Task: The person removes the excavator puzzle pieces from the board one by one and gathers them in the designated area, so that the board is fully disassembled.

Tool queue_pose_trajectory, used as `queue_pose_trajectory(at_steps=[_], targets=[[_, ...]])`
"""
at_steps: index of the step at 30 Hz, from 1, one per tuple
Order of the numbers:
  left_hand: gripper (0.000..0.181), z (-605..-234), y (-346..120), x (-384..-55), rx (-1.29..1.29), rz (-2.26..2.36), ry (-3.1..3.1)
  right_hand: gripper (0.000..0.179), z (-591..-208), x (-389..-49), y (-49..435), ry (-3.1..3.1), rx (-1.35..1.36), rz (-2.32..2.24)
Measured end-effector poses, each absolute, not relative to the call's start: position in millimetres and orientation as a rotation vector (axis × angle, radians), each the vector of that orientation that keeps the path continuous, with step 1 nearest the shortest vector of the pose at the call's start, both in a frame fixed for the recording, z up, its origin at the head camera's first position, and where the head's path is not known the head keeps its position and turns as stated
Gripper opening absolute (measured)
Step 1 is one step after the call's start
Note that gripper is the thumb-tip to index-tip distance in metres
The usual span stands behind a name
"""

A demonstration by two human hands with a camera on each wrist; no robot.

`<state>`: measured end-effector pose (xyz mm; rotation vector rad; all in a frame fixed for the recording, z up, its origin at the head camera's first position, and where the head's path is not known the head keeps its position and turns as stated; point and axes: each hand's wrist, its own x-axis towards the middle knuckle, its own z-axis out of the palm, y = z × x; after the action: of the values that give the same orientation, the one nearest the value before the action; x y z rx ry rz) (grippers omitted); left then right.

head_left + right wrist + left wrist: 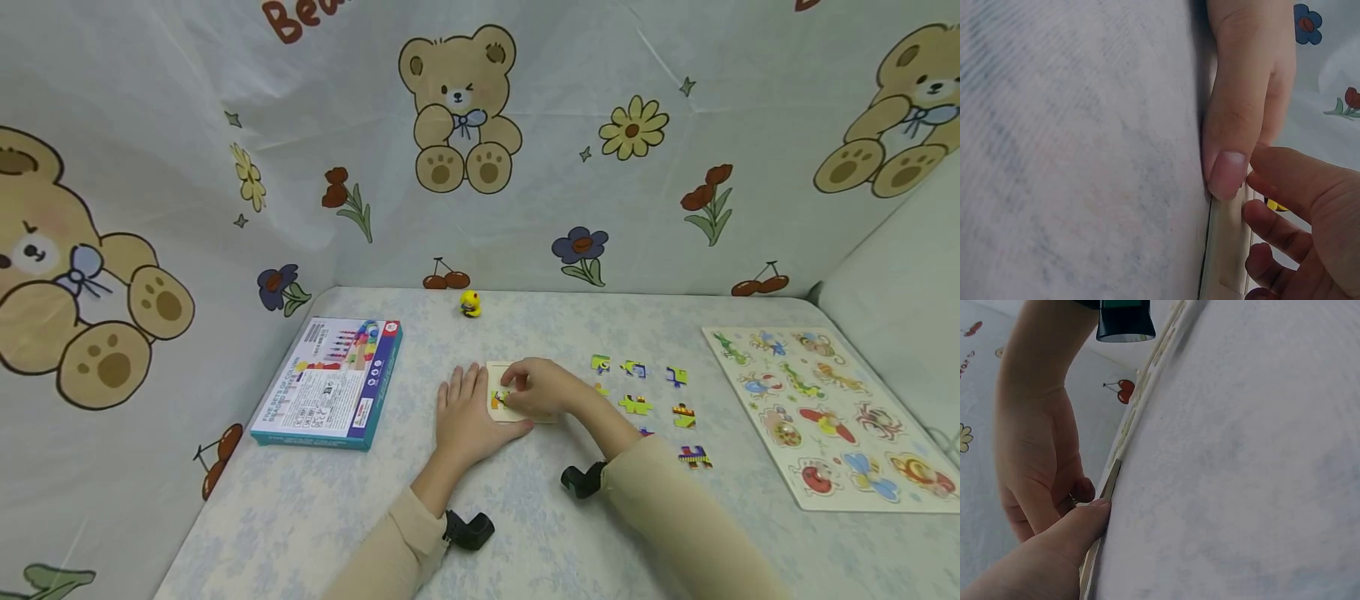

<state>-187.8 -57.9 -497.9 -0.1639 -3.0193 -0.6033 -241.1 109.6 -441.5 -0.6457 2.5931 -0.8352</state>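
Observation:
A small pale puzzle board (pixel 491 367) lies in the middle of the table, partly covered by both hands. Spread flat at its left side, my left hand (pixel 467 425) steadies it, with the thumb (pixel 1088 519) along the near edge. My right hand (pixel 543 387) is over the board, its bent fingers pinching at a yellow jigsaw piece (pixel 498 400) with dark marks; the fingers hide much of it. In the right wrist view, the curled right-hand fingers (pixel 1272 228) sit at the board edge (pixel 1229 250), beside the left thumb.
Several loose jigsaw pieces (pixel 636 405) are spread right of the board. A picture board of insects (pixel 795 492) lies at the far right. A flat box (pixel 315 408) is on the left, and a yellow toy duck (pixel 470 305) stands at the back.

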Motion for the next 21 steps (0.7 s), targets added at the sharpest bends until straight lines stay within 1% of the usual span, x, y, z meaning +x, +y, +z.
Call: queue_pose_trajectory(at_steps=[5, 14, 21], targets=[[0.121, -497, -58, -188, -0.176, -0.602, -3.024, 0.023, -443, -242, 101, 2.587, -0.629, -0.812], [0.12, -496, -59, -186, -0.183, -0.604, -3.026, 0.014, -444, -243, 97, 2.583, -0.646, -0.829], [0.12, -496, -58, -186, -0.17, -0.616, -3.022, 0.017, -442, -244, 99, 2.571, -0.678, -0.884]])
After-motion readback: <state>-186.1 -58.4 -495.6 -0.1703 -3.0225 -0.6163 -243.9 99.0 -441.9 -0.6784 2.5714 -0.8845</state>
